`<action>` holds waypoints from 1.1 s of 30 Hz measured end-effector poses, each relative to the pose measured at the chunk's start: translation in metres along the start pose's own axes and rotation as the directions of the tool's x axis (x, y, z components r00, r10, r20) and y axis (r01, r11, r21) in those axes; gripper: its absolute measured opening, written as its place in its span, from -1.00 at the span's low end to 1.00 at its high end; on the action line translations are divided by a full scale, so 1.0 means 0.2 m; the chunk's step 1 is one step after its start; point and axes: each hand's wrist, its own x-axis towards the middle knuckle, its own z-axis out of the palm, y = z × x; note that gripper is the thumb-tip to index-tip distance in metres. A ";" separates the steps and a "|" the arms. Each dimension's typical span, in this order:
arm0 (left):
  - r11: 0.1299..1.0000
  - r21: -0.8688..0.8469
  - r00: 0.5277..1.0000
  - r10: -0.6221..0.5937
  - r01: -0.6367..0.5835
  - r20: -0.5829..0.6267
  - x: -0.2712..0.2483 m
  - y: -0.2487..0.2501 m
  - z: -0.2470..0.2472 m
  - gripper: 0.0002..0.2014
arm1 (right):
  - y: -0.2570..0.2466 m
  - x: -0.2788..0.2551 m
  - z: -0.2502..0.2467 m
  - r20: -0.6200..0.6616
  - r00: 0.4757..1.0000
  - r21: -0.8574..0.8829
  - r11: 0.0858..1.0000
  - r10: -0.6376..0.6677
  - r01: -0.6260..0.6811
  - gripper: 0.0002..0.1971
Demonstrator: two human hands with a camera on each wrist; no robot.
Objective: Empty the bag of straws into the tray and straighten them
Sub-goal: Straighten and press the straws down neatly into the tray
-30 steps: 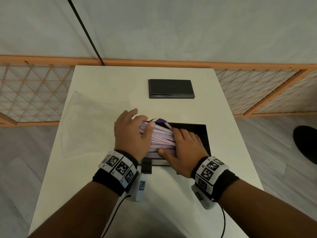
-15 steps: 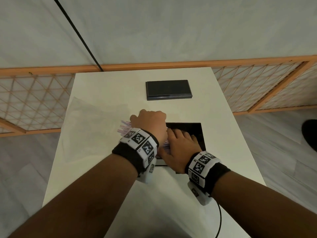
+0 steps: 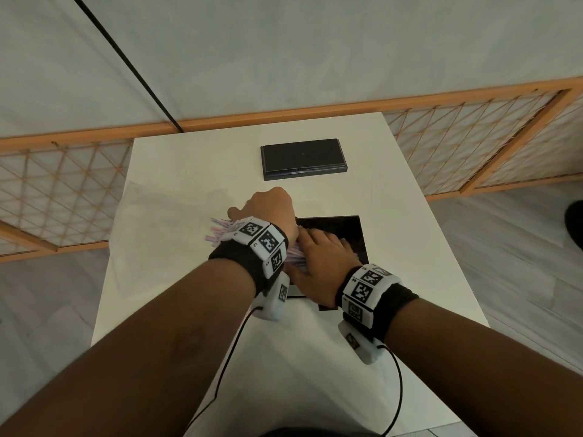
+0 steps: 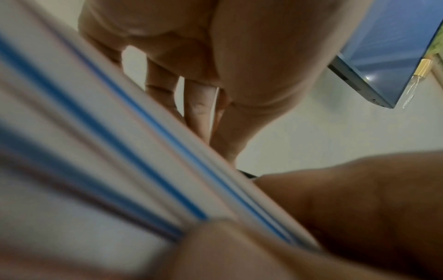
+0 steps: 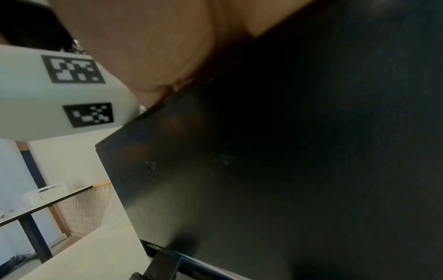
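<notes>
The right hand [image 3: 318, 266] lay flat, fingers straight, pressing the straws [image 3: 220, 230] into the black tray [image 3: 359, 234] near the table's [image 3: 410, 247] front-right edge. The left hand [image 3: 268, 212] was curled round the bundle's overhanging left ends. It would best nudge those ends rightward, level, toward the far tray [image 3: 303, 157].

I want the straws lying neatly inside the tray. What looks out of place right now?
The straws are askew: their ends fan out past the tray's left edge, over the white table. The left hand grips the bundle while the right hand rests on it in the tray. The empty clear bag lies left.
</notes>
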 end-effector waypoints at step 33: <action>0.959 -0.255 0.992 0.123 -0.128 -0.033 -0.08 -0.10 -0.25 -0.87 | 0.09 -0.03 -0.09 -0.056 0.998 0.179 0.984 0.008 0.002 -0.10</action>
